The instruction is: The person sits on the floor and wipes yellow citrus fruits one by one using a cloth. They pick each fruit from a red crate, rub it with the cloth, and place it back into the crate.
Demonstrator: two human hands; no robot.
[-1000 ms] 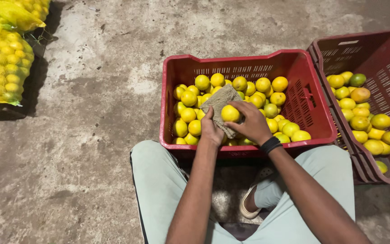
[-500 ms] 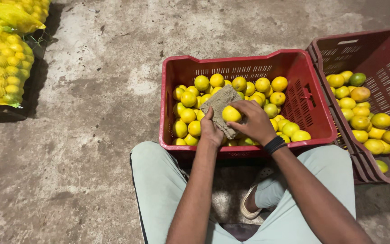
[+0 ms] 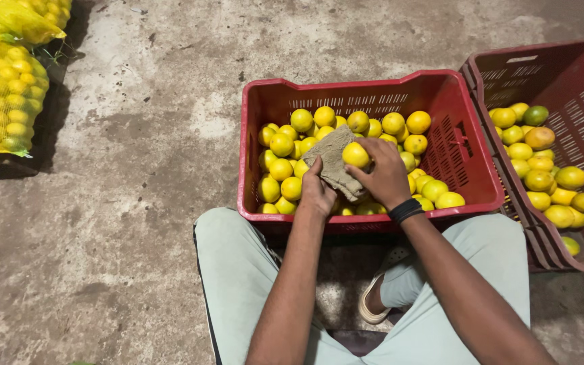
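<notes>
My left hand (image 3: 316, 194) grips a grey-brown cloth (image 3: 333, 161) over the red crate (image 3: 346, 91) in front of my knees. My right hand (image 3: 381, 177), with a black band on the wrist, holds a yellow citrus fruit (image 3: 355, 155) against that cloth. Both hands hover above the pile of yellow fruit (image 3: 285, 152) that fills the crate's floor.
A second red crate (image 3: 562, 74) with yellow, orange and one green fruit stands tilted at the right. Yellow mesh sacks of fruit (image 3: 5, 94) lie at the far left on the concrete floor (image 3: 136, 135). My legs in light trousers frame the near crate.
Almost nothing differs: the hands stay at the same spot over the crate, the fruit pressed to the cloth with only a slight shift of the fingers.
</notes>
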